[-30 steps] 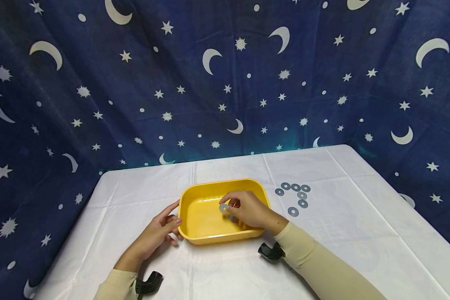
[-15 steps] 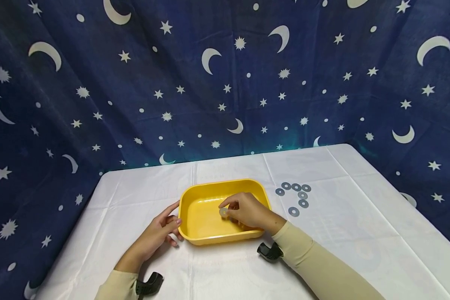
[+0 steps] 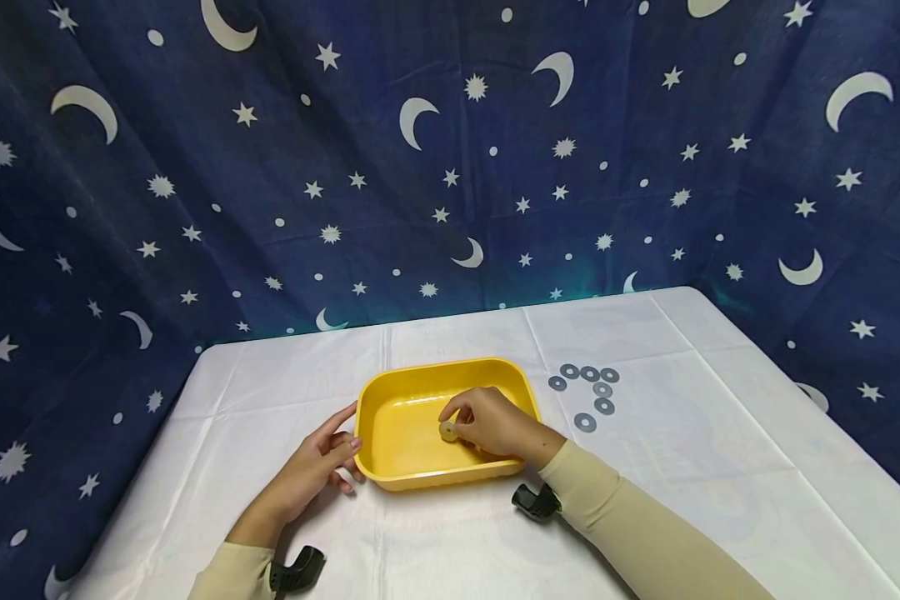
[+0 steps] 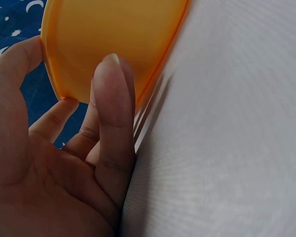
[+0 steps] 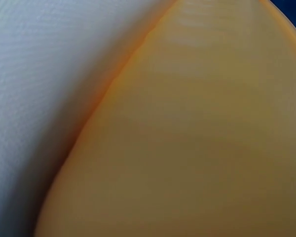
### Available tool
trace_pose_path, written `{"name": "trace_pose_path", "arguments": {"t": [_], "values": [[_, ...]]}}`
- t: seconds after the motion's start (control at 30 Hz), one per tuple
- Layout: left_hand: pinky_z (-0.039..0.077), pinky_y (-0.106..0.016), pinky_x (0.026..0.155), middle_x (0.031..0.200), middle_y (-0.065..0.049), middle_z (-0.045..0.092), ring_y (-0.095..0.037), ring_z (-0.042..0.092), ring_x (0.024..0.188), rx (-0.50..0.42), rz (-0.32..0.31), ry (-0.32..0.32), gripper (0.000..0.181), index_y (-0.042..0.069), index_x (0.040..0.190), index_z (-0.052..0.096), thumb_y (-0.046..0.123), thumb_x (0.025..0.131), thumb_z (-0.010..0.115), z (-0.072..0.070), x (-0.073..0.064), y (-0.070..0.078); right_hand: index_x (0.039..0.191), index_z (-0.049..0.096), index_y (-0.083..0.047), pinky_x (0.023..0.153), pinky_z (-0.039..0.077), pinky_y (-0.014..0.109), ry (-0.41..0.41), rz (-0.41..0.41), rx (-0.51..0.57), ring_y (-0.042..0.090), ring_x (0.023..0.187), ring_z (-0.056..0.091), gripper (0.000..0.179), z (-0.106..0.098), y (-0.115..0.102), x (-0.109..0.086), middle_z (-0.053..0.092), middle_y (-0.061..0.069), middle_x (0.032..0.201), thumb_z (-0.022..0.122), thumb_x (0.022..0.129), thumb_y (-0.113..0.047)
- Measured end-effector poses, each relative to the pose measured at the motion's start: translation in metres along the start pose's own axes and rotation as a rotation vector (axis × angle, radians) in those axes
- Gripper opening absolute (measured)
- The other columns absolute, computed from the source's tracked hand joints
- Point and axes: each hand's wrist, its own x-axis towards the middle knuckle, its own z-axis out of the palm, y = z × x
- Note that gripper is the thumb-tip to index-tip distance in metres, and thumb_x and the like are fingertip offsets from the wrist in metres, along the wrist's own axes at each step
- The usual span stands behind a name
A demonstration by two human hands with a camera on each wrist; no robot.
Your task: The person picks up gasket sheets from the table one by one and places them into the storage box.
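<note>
"What does the head view show?"

"A yellow box (image 3: 442, 478) sits on a white surface (image 3: 450, 542). The right hand (image 3: 495, 423) reaches inside the box. Its grip pinches a small ring (image 3: 445, 436) with finger and thumb, low down near the box's middle. I can't tell if the ring touches the bottom."

"And the left hand (image 3: 311, 468)?"

"It's at the box's left end. Its grip is loose and wide, and its fingers touch the box's side."

"What else is around?"

"Seven flat gray rings (image 3: 603, 412) lie to the right of the box, close together. A blue curtain (image 3: 375, 83) with moons and stars hangs behind the box. Two black wrist cameras (image 3: 537, 505) and two tan sleeves (image 3: 618, 512) are in front of it."

"Is anything in the way?"

"The right hand hides part of the box's inside, and its wrist crosses the box's near right corner."

"How about the left wrist view?"

"The thumb pokes up in front of the box and covers a bit of it. Two fingertips touch the box's edge."

"And the right wrist view?"

"The box's side fills most of it and blocks the right hand and its ring. White surface shows beside the box."
</note>
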Motion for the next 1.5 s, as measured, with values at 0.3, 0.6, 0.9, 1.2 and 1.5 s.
{"name": "trace_pose_path", "arguments": {"t": [0.3,0.6,0.9,1.2,1.5], "values": [[0.057,-0.035,0.060,0.108,-0.021,0.049,-0.026,0.065,0.077,-0.003,0.001,0.004,0.062,0.031,0.146,0.020,0.028,0.093,0.053,-0.0014,-0.0013,-0.0001,0.090,0.068,-0.015,0.052,0.044,0.021,0.002,0.001,-0.028,0.010,0.056,0.050,0.010,0.0029,-0.0010,0.0002,0.059,-0.003,0.067,0.070,0.081,-0.018],[0.057,-0.035,0.061,0.107,-0.018,0.050,-0.026,0.065,0.077,0.000,-0.005,0.011,0.060,0.032,0.145,0.022,0.030,0.093,0.053,-0.0024,0.0009,-0.0028,0.085,0.066,-0.016,0.057,0.043,0.021,0.018,-0.004,-0.064,0.010,0.059,0.050,0.011,0.0031,0.0011,0.0019,0.058,-0.004,0.065,0.071,0.080,-0.025],[0.057,-0.035,0.060,0.105,-0.016,0.051,-0.026,0.065,0.076,-0.008,-0.024,0.032,0.058,0.035,0.143,0.026,0.030,0.092,0.054,-0.0008,0.0001,-0.0041,0.085,0.067,-0.014,0.057,0.042,0.019,0.015,0.002,-0.086,0.010,0.061,0.049,0.010,0.0058,0.0014,0.0028,0.058,-0.003,0.067,0.065,0.081,-0.006],[0.057,-0.035,0.060,0.105,-0.015,0.051,-0.025,0.065,0.075,-0.007,-0.017,0.027,0.058,0.035,0.143,0.025,0.030,0.092,0.054,-0.0006,0.0007,-0.0045,0.085,0.067,-0.014,0.053,0.040,0.018,0.028,-0.011,-0.124,0.009,0.059,0.048,0.012,0.0059,0.0005,0.0028,0.057,-0.004,0.067,0.063,0.080,-0.004],[0.057,-0.036,0.060,0.104,-0.014,0.051,-0.026,0.065,0.075,-0.001,-0.028,0.036,0.058,0.037,0.142,0.025,0.029,0.092,0.054,0.0010,0.0001,-0.0027,0.085,0.067,-0.012,0.056,0.041,0.020,0.025,-0.027,-0.129,0.010,0.062,0.048,0.011,0.0050,-0.0022,0.0018,0.057,-0.003,0.067,0.065,0.080,-0.003]]}}
